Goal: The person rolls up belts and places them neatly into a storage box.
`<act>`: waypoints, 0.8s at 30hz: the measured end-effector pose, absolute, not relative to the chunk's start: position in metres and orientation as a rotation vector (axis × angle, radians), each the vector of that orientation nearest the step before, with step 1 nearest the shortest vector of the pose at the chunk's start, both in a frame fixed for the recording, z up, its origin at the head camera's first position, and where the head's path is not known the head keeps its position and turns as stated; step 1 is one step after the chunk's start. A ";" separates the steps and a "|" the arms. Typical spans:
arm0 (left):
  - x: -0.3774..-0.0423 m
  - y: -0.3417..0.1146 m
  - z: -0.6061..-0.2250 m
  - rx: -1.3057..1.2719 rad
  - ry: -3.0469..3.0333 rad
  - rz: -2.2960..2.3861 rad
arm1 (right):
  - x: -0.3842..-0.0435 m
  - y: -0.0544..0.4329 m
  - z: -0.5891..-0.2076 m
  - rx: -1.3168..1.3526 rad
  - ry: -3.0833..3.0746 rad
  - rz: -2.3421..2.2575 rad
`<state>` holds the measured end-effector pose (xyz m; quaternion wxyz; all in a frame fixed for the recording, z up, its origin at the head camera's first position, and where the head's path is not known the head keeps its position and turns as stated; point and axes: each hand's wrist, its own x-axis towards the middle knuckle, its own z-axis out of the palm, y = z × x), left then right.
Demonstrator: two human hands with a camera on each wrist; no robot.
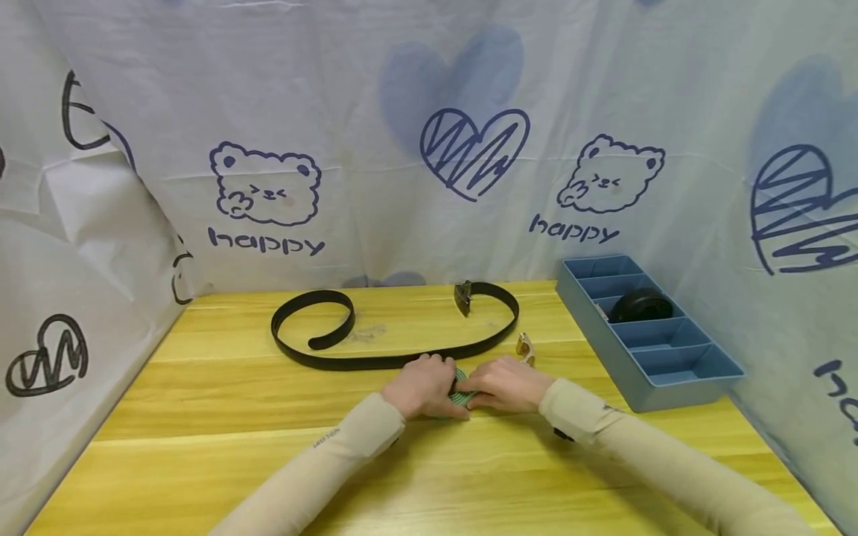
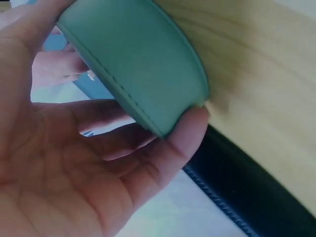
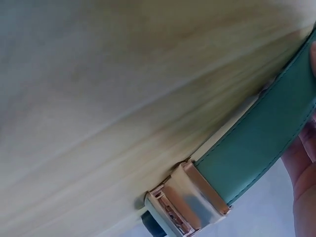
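Observation:
A green belt (image 2: 133,54) with stitched edges is wound into a coil on the table, in front of the black belt. My left hand (image 1: 422,387) holds the coil from its left side, with fingers and thumb curled about it. Opposite, my right hand (image 1: 509,383) grips the belt at the right of the coil, its index finger reaching onto the coil. From there a loose length of green strap runs to a shiny gold-coloured buckle (image 3: 185,200). The black belt (image 1: 375,363) lies in an open curve beyond my hands, one end curled and the dark buckle (image 1: 463,298) at the other.
A blue divided box (image 1: 637,376) stands at the right of the wooden table (image 1: 221,447). One middle compartment holds a rolled black belt (image 1: 640,305). White sheets (image 1: 375,89) with printed bears and hearts hang behind and at both sides.

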<state>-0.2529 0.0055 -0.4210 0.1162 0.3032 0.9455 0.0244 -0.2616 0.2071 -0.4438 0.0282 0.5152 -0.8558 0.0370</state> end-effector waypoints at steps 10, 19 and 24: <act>-0.263 0.003 -0.422 1.026 2.678 0.108 | -0.268 0.219 -0.442 1.579 -2.658 0.113; -0.257 0.006 -0.420 0.980 2.729 0.129 | -0.269 0.216 -0.446 1.603 -2.603 0.181; -0.260 0.005 -0.421 1.063 2.698 0.145 | -0.268 0.219 -0.448 1.595 -2.600 0.200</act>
